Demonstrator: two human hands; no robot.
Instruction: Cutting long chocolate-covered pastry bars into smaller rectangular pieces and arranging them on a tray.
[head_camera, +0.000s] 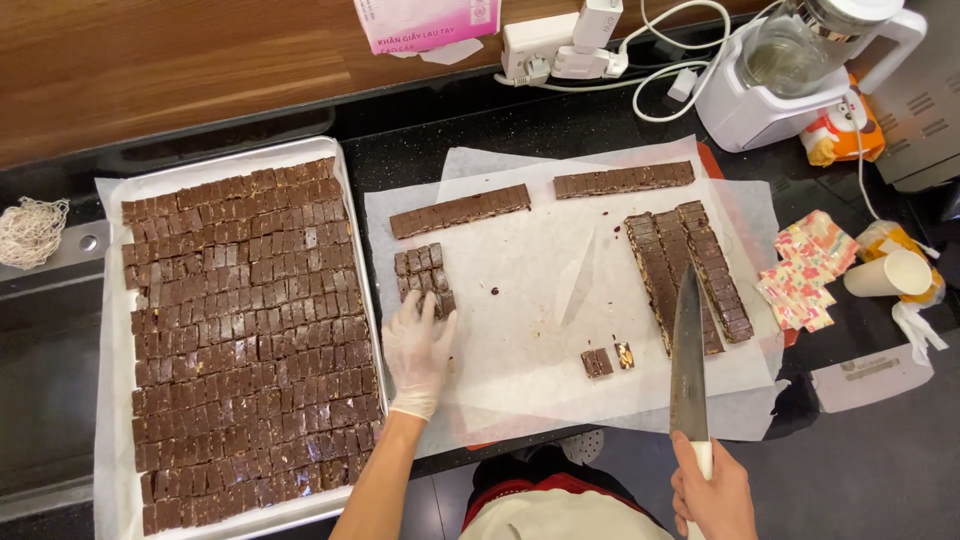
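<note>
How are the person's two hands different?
The left hand wears a thin white glove; the right hand is bare. The left hand lies flat on the white paper, fingertips touching a small block of chocolate pieces; the right hand is closed around the white handle of a big knife, blade pointing away. Both are over the black counter's near edge.

Dark brown chocolate pieces (424, 277), white parchment (540, 290)

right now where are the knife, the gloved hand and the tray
knife (687, 360), head view, middle of the blade
left hand (416, 355), head view, back of the glove
tray (240, 162), head view, top rim
</note>
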